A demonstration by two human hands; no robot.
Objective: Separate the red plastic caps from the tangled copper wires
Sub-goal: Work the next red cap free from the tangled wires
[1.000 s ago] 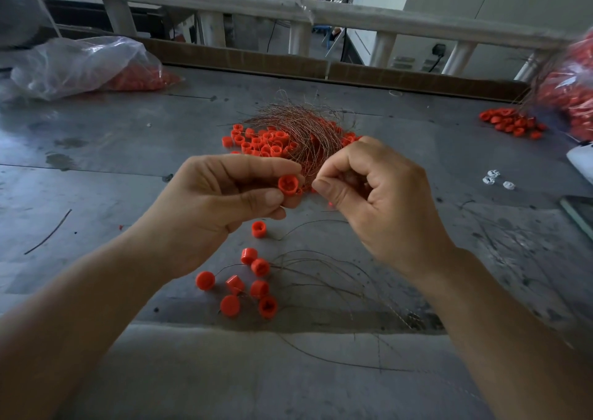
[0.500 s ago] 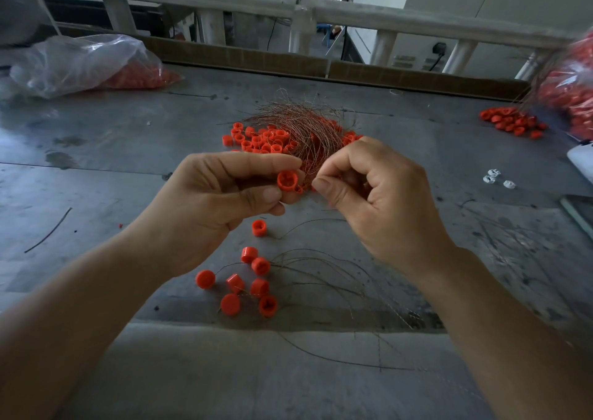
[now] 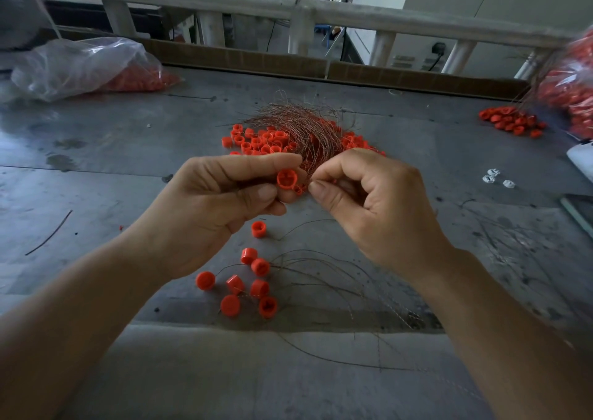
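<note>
While aloft, cap [image 3: 286,179] mouth camera-ward.

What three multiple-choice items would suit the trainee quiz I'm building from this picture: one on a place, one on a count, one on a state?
1. Where is the wire tangle?
A) mid-table, over a cap pile
B) inside the left bag
C) on the floor

2. How many white pieces lie at the right?
A) one
B) three
C) six

3. What is the left hand doing?
A) resting flat
B) pinching a red cap
C) lifting a bag

Answers: A, the wires sit atop loose caps on the table; B, three lie close together; B, thumb and fingers close on the cap.
</note>
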